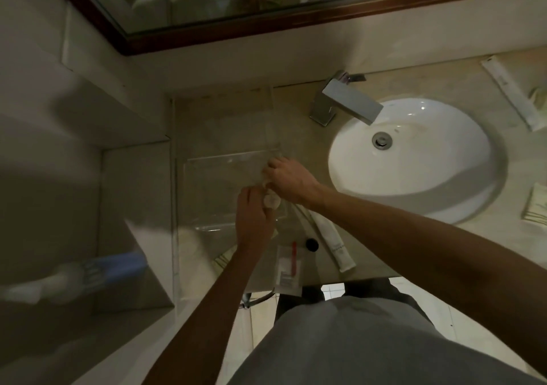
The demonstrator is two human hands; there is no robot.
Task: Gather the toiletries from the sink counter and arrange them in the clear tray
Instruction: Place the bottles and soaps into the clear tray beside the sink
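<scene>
Both hands were closed around small pale round toiletry packets [272, 199] at the right edge of the clear shallow plastic tray [207, 162]: left hand [251, 216] gripping from the near side, right hand [288, 177] pinching from above. Exact contents could not be told; dim light, fingers in the way.

Still outside the tray, all toward the near counter edge from it: white squeeze tube [333, 244], small black cap [311, 244], flat clear sachet with a red stick [289, 266]. A long white wrapped item [512, 94] was noted far beyond the white oval basin [414, 159], well apart from the tray.

Risk judged: tray nearly invisible on the beige stone counter [225, 124], so packets could be dropped past its rim; the light tray could be shoved by either hand.

Room: cramped bathroom, square chrome tap [346, 100], dark-wood-framed mirror [236, 29] behind the tray.
</scene>
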